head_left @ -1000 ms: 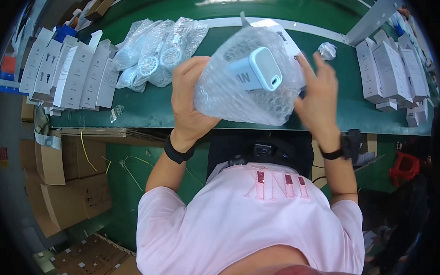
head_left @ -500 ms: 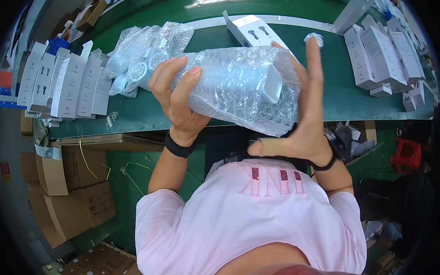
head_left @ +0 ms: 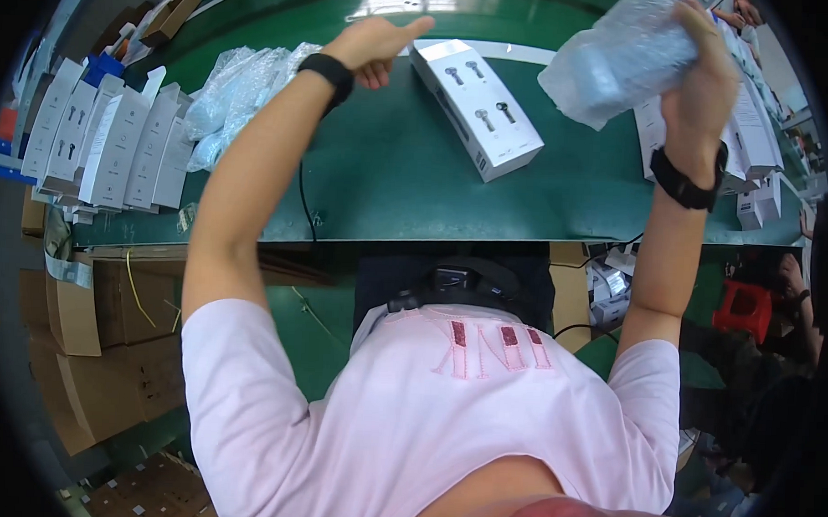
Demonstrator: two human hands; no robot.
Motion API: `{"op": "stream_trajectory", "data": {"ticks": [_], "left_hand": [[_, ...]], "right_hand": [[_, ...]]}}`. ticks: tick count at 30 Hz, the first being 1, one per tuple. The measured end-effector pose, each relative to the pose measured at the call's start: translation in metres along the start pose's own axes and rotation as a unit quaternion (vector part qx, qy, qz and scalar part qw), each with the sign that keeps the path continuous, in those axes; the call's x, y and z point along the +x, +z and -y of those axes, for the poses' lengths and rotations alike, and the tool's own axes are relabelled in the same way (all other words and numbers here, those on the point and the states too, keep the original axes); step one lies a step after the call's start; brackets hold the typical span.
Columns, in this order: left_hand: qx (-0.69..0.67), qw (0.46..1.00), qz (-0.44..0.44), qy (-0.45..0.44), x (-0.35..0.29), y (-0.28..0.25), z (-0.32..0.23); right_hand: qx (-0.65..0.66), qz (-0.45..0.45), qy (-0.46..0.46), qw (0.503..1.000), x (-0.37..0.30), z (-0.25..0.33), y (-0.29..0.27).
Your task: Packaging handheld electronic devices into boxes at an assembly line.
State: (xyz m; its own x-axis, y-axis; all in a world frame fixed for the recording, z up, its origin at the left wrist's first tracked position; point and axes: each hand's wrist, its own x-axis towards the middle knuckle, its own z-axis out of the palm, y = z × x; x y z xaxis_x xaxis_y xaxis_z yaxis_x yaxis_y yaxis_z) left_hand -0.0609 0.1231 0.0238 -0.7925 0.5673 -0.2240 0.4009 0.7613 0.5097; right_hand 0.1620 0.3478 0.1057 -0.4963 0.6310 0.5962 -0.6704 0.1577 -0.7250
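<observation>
My right hand holds up a bubble-wrap package at the far right, above the table. Pale items show dimly through the plastic, too blurred to name. Near the far end of a white box printed with small earphone-like pictures, my left hand is stretched out over the table. Its thumb points toward that box, and the other fingers hang loosely with nothing visible in them. The box lies at a slant on the green table, apart from both hands.
Several upright white cartons stand at the left, beside more bubble-wrapped packages. Further white cartons stand behind my right hand. Cardboard boxes and a red stool are below table level. Another person's arm shows at the right edge.
The bubble-wrap package has gone from between both hands to the far right in my right hand. My left hand has let go and reached forward. The white box lies nearer.
</observation>
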Motion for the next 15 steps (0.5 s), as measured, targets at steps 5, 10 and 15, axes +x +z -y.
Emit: {"op": "stream_trajectory", "data": {"ticks": [5,10,15], "left_hand": [[0.193,0.958,-0.188,0.093,-0.002,0.039,-0.056],[0.185,0.964,-0.152,0.119,0.000,0.064,-0.069],[-0.171,0.949,0.013,0.264,-0.053,0.040,-0.039]], "right_hand": [[-0.198,-0.005,-0.018,0.980,-0.005,-0.023,-0.002],[-0.139,-0.010,-0.045,0.989,-0.002,-0.024,-0.007],[0.019,-0.044,-0.051,0.998,0.010,0.028,-0.012]]}}
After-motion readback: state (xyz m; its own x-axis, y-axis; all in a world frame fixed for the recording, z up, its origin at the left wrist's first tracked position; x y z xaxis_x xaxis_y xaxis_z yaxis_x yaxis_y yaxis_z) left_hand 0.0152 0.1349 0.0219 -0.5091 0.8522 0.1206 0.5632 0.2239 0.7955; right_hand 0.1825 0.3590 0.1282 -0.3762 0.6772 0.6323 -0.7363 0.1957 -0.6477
